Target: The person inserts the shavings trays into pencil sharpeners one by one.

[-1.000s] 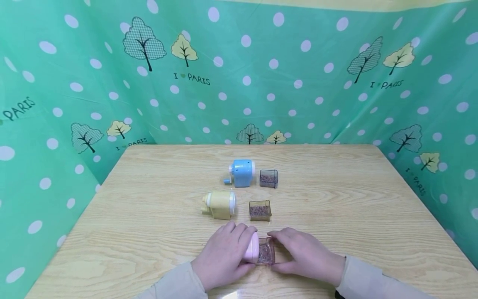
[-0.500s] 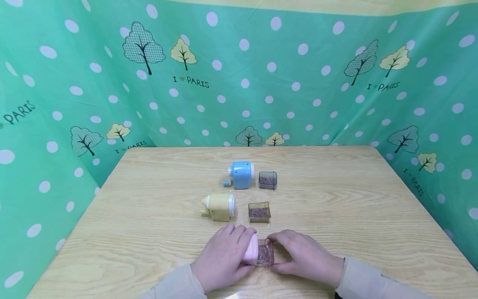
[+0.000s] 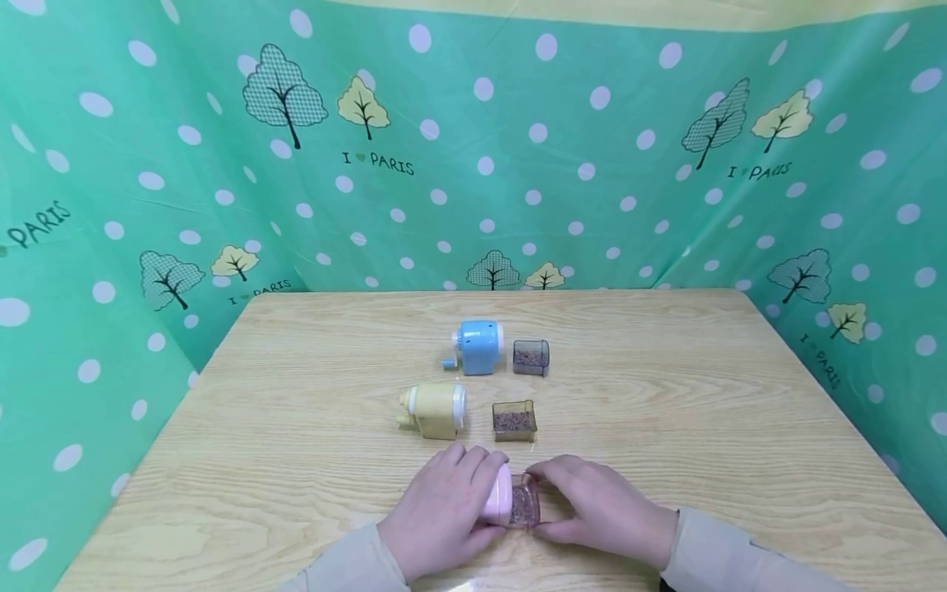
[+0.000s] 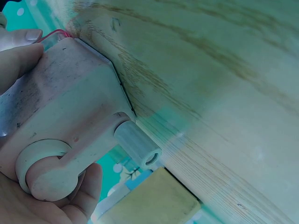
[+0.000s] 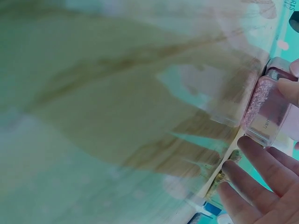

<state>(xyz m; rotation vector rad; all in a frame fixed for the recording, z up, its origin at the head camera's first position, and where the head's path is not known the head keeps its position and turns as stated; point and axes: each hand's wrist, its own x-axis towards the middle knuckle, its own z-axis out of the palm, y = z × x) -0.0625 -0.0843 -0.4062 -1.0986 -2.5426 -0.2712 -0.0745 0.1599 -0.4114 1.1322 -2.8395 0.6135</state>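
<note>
At the table's near side my left hand (image 3: 444, 510) grips a pink crank pencil sharpener (image 3: 501, 496), covering most of it. In the left wrist view, the sharpener's crank handle (image 4: 138, 143) sticks out past the fingers. My right hand (image 3: 607, 511) pinches a clear pink shavings drawer (image 3: 524, 500) between thumb and fingers at its outer end. Dark shavings lie inside the drawer, and its inner end meets the sharpener's white-pink edge. The right wrist view shows the drawer (image 5: 267, 112) low at the table, with the thumb on one side and the fingertips close to the other.
Beyond the hands stand a yellow pencil sharpener (image 3: 436, 409) and a blue one (image 3: 479, 347). To their right lie a brownish drawer (image 3: 514, 422) and a grey drawer (image 3: 531, 358), both with shavings. A green dotted curtain (image 3: 414, 214) surrounds the wooden table (image 3: 296, 477).
My right hand has shifted slightly left with the pink drawer, and less of the drawer shows outside the sharpener. The left hand keeps its hold. The head view tilted a little.
</note>
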